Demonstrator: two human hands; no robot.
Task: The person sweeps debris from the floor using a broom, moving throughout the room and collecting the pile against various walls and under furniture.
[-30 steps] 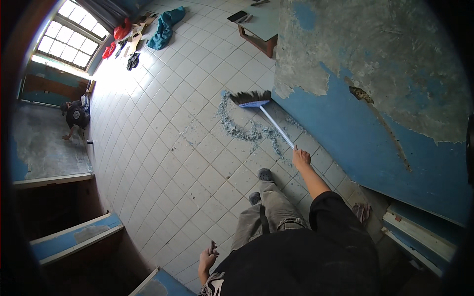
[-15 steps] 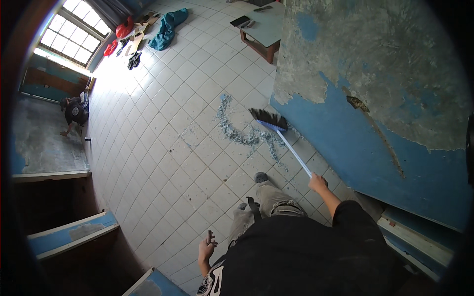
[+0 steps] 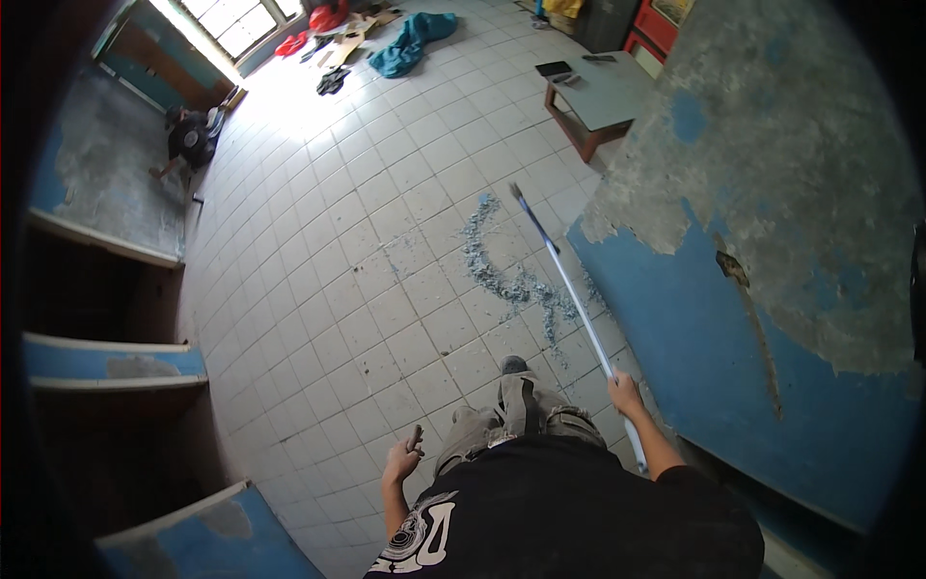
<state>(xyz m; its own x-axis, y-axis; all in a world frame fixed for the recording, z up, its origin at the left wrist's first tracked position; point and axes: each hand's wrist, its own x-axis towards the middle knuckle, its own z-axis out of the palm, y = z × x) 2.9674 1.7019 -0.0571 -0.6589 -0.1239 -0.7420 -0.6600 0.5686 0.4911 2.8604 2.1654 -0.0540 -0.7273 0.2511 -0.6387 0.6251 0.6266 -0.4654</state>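
My right hand is closed round the pale blue handle of a broom. The broom's dark-bristled head shows almost edge-on, beyond the rubble and beside the blue wall panel. An uneven, curved line of blue-grey paint and plaster rubble lies on the tiles, left of the handle. Low at my left side, my left hand is closed on a short brown stick-like thing, whose kind I cannot make out.
At right stands a peeling blue and grey wall. A low table carries small dark items. A teal cloth lies on the far floor. Another person crouches by the left wall. Blue-edged open compartments line the left.
The broom head has swung away from me and turned from broadside to edge-on. My view has shifted, showing more of the low table. The rubble line looks much the same.
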